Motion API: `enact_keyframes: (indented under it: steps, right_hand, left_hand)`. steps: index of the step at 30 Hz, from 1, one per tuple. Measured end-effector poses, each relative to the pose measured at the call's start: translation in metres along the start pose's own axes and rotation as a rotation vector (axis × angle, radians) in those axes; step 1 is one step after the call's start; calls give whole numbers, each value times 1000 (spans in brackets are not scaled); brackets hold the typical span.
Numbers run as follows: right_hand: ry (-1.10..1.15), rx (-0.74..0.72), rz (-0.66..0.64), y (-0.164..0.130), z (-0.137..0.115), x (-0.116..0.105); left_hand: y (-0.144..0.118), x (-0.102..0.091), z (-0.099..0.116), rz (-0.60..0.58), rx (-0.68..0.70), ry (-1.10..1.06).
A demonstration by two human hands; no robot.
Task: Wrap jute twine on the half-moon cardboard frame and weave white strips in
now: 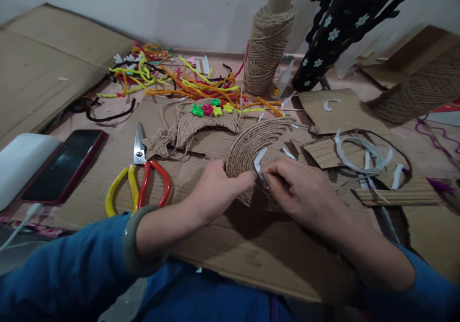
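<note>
A crescent wrapped in rows of jute twine point(247, 142) is held over the cardboard. My left hand point(226, 185) grips its lower left part, thumb on top. At the crescent's inner edge, my right hand point(294, 185) pinches a white strip point(259, 161) that partly stands away from the twine. Just behind lies a second twine crescent point(208, 120) with small green, pink and yellow flowers point(212, 109) on it. A twine star point(160, 142) lies at its left end. Scissors point(139, 168) with one yellow and one red handle rest left of my left hand.
Colourful fuzzy stems point(201, 85) lie along the wall. A twine spool point(266, 49), a glue bottle point(283, 80) and a black flowered vase point(334, 34) stand at the back. Cardboard scraps point(330, 111) and a clear tape ring point(362, 154) are at right, a phone point(64, 166) at left.
</note>
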State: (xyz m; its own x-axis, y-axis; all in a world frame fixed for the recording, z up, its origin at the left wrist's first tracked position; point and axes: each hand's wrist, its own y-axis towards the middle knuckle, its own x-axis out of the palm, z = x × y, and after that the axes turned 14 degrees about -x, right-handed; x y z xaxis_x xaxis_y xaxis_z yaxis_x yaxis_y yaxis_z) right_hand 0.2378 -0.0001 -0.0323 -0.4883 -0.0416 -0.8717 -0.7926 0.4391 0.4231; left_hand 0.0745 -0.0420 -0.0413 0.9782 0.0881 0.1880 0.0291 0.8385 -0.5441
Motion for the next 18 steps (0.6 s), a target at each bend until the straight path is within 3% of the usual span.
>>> enact_keyframes:
  steps: [18]
  right_hand:
    - [192,120,-25,5,-2,-5]
  left_hand:
    - [-1,-2,1,-13,32,40]
